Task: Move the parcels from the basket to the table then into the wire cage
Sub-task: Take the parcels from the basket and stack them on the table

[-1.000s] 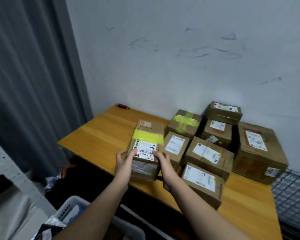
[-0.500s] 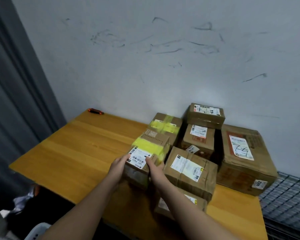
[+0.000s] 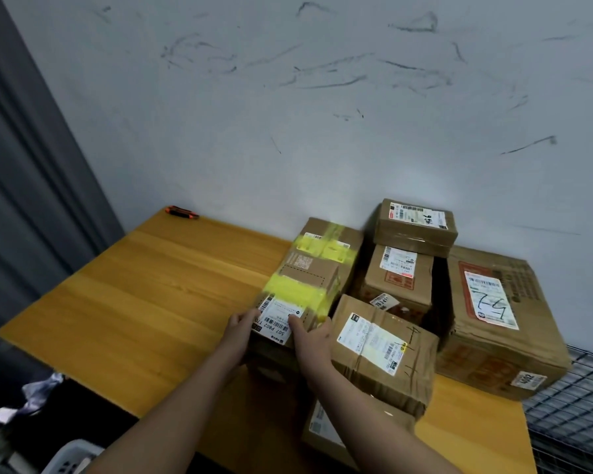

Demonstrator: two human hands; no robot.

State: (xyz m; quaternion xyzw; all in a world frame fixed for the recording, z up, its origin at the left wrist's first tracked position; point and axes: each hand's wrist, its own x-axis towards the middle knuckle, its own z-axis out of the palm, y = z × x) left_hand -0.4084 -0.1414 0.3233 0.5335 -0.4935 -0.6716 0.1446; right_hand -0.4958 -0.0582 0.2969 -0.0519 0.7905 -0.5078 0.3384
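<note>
A brown parcel with a yellow tape band (image 3: pixel 297 295) and a white label is gripped at its near end by both hands. My left hand (image 3: pixel 242 328) holds its left side, my right hand (image 3: pixel 310 331) its right side with the thumb on the label. The parcel sits atop another box, against a second yellow-taped parcel (image 3: pixel 326 246) behind it. Several more parcels crowd the wooden table (image 3: pixel 144 302): a labelled one (image 3: pixel 380 350) beside my right hand, two stacked ones (image 3: pixel 413 227) at the wall, a big box (image 3: pixel 493 319) at the right. The wire cage (image 3: pixel 575 415) shows at the right edge.
An orange and black knife (image 3: pixel 182 212) lies at the table's far left corner. A white basket rim (image 3: pixel 71 456) shows at the bottom left, below the table edge. A grey curtain (image 3: pixel 24 200) hangs on the left. The wall stands close behind the parcels.
Both hands have carried the yellow-banded parcel away from the table's front edge, right and back into the group, onto another box. The view has shifted right and closer.
</note>
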